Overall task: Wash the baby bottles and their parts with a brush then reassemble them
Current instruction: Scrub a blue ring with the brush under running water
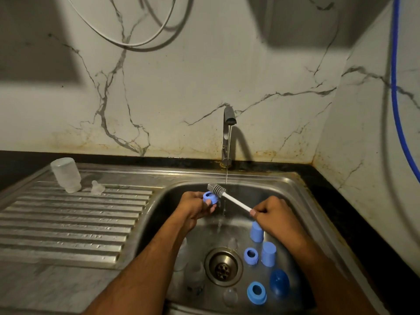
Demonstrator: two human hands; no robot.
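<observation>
Marble-look wall with some rusty staining along the bottom, steel sink [293,189] with a ribbed drainboard [68,223] off to one side, tap [228,133] running a thin stream; pretty standard washing-up setup.

Left hand [195,206] has its fingers curled round a blue screw ring [210,198], held up over the basin; right hand [275,214] pinches the far end of the brush's white handle, so the grey bristle head of the brush [217,189] sits right against the ring, just beside the water stream.

Handling-wise I'd guess the ring is light, rigid plastic, and slippery when wet; gripping it by the outer rim like that looks right, since it leaves the hole free for the bristles. It's pale blue, round, open centre.

Below the right hand's grip, down in the basin: two blue caps [268,254], two more blue rings [256,292] and a dark blue dome-shaped piece [279,284]. Beyond the left hand, on the drainboard, a clear bottle [66,175] stands upside down with a clear teat [97,187] just beside it; so plenty left to wash, I reckon.
</observation>
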